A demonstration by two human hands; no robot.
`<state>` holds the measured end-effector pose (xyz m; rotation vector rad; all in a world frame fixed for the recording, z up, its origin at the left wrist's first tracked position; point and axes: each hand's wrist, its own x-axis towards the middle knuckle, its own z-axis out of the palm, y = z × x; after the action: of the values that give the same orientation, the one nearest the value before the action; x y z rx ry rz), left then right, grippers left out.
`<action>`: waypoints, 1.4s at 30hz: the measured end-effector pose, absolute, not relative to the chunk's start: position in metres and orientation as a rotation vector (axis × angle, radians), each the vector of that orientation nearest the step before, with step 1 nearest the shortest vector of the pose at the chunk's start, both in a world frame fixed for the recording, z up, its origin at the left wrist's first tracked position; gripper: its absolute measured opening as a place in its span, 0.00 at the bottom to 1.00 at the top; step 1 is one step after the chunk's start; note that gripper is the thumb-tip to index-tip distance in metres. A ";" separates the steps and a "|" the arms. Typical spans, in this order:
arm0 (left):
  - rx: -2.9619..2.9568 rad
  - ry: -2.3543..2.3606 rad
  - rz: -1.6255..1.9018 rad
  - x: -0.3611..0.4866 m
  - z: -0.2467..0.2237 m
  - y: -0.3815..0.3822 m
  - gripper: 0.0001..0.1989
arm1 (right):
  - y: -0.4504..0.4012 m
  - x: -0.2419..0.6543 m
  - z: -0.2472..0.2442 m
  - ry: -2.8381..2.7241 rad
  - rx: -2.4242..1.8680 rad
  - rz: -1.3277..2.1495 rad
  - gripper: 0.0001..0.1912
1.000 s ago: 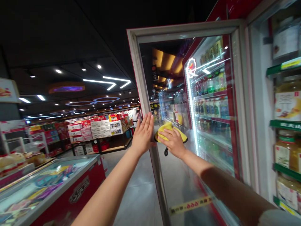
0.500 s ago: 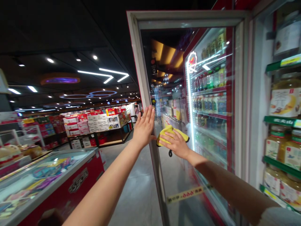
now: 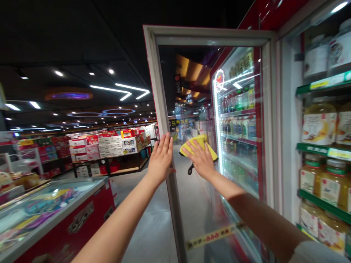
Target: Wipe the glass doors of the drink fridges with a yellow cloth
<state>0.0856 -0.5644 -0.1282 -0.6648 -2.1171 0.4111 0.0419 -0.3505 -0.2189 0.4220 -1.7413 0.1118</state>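
A glass door (image 3: 214,204) with a pale frame (image 3: 160,91) stands swung out from a fridge of jars. My left hand (image 3: 160,159) lies against the frame's outer edge, fingers stretched upward and holding nothing. Against the glass, my right hand (image 3: 200,159) presses a yellow cloth (image 3: 211,151) with its fingers spread over it. The cloth has a dark edge and a black loop hanging below it. Part of the cloth is hidden by the hand.
Shelves of jars (image 3: 319,124) rise at the right. A red chest freezer (image 3: 90,212) with a glass top fills the lower left. Stacked boxes (image 3: 109,146) stand farther back. Lit drink shelves show in the door glass.
My right hand and the yellow cloth have moved up and left over the glass, and the cloth's shape has shifted. The view has turned slightly right; my left hand stays on the frame.
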 end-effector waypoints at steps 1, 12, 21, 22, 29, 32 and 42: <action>-0.652 -2.119 0.414 0.086 -0.128 -0.564 0.64 | -0.347 0.041 -0.205 -1.739 0.402 0.136 0.33; -0.456 -2.084 0.349 0.090 -0.135 -0.541 0.53 | -0.325 0.038 -0.255 -1.817 0.388 0.120 0.35; -0.673 -2.211 0.423 0.096 -0.166 -0.469 0.69 | -0.275 0.034 -0.280 -1.750 -0.125 0.502 0.30; -0.707 -2.222 0.428 0.096 -0.170 -0.459 0.69 | -0.275 0.034 -0.291 -1.781 -0.090 0.481 0.31; -0.784 -2.254 0.414 0.078 -0.195 -0.398 0.66 | -0.209 0.033 -0.282 -1.814 -0.053 0.538 0.30; -0.748 -2.232 0.371 0.071 -0.200 -0.390 0.58 | -0.180 0.033 -0.298 -1.730 -0.229 0.655 0.31; -0.777 -2.138 0.278 0.063 -0.200 -0.391 0.45 | -0.171 0.032 -0.295 -1.898 -0.086 0.562 0.31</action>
<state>0.0630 -0.3911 -0.1996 -0.7770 -2.1381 0.2783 0.0318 -0.1708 -0.2947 -0.0861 -1.8984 0.5620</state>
